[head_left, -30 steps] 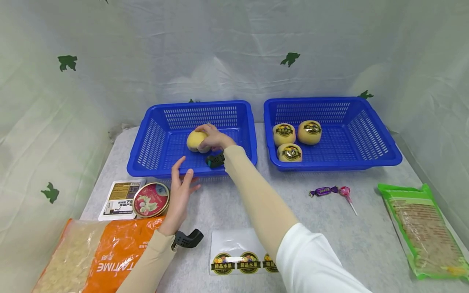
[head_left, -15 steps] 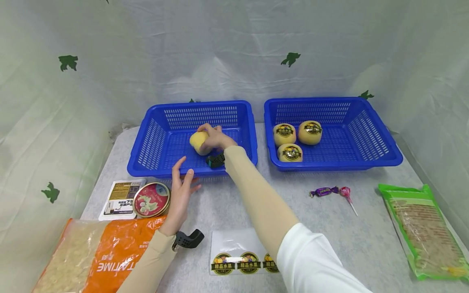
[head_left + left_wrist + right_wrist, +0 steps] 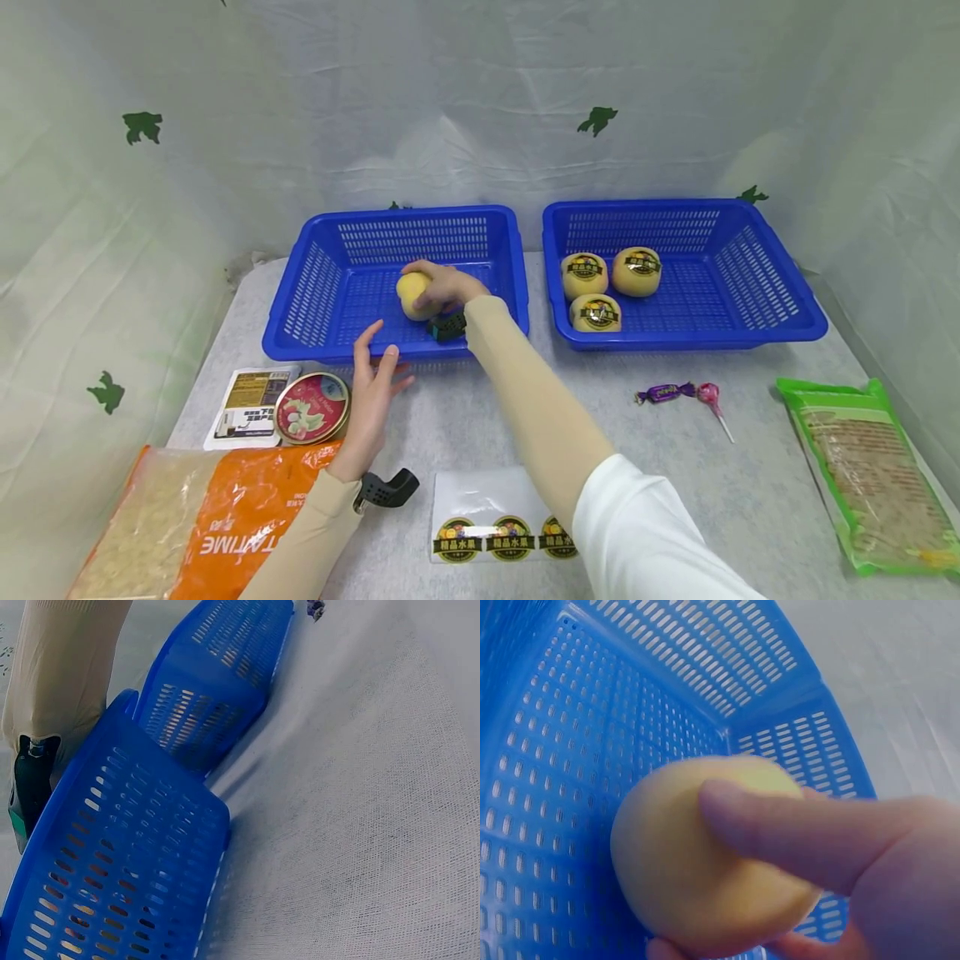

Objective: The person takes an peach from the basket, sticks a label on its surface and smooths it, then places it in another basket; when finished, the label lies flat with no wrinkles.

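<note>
Inside the left blue basket (image 3: 315, 346), my right hand (image 3: 446, 287) grips a round yellow fruit (image 3: 414, 296). Seen from the right wrist, the thumb (image 3: 742, 817) lies across the near side of the fruit (image 3: 667, 862), and a fingertip shows under it. Basket mesh lies behind the fruit. My left hand (image 3: 369, 408) is at this basket's front rim with its fingers spread, holding nothing. The left wrist view has the basket's slotted wall (image 3: 135, 855) but none of the left hand.
A right blue basket (image 3: 697, 337) holds three yellow fruits with black-and-gold labels. On the table lie a sticker sheet (image 3: 480, 496), a red round tin (image 3: 311, 408), a flat white pack (image 3: 243, 408), an orange pasta bag (image 3: 247, 517), a purple candy (image 3: 665, 392), a lollipop (image 3: 708, 396) and a green-edged bag (image 3: 870, 467).
My right hand has turned the yellow fruit and brought it slightly right and toward me, within the left basket. The left hand stays at the rim.
</note>
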Action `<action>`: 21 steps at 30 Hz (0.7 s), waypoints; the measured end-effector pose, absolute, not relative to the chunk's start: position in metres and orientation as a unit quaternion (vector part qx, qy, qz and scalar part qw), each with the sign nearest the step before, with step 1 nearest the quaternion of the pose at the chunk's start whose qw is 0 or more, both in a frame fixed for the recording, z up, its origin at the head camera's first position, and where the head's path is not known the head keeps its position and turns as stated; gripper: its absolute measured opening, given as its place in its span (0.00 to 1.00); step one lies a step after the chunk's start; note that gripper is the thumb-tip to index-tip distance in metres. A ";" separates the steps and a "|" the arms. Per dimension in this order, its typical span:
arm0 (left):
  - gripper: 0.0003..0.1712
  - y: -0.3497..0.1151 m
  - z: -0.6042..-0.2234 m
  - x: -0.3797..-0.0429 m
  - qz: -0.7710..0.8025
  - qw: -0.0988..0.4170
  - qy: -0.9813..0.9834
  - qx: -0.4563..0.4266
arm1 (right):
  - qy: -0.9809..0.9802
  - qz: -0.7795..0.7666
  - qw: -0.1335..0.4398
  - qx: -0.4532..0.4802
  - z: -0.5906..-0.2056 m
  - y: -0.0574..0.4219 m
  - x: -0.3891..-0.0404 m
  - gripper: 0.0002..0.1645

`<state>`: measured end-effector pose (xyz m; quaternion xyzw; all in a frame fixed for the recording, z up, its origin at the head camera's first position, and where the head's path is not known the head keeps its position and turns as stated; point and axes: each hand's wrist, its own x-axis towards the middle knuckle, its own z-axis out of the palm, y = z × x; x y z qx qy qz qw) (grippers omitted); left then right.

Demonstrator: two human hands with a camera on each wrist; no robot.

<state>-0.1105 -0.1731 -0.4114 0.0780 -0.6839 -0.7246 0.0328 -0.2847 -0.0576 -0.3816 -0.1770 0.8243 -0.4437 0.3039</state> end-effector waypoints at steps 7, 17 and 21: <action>0.28 -0.171 -0.407 -0.109 -0.729 0.036 -0.680 0.075 | 0.792 -0.488 0.281 -0.236 -0.370 -0.051 -0.292 0.34; 0.27 -0.174 -0.421 -0.114 -0.722 0.052 -0.685 0.080 | 0.723 -0.530 0.285 -0.338 -0.329 -0.021 -0.297 0.31; 0.27 -0.174 -0.421 -0.114 -0.724 0.053 -0.684 0.080 | 0.701 -0.558 0.287 -0.340 -0.311 0.000 -0.294 0.30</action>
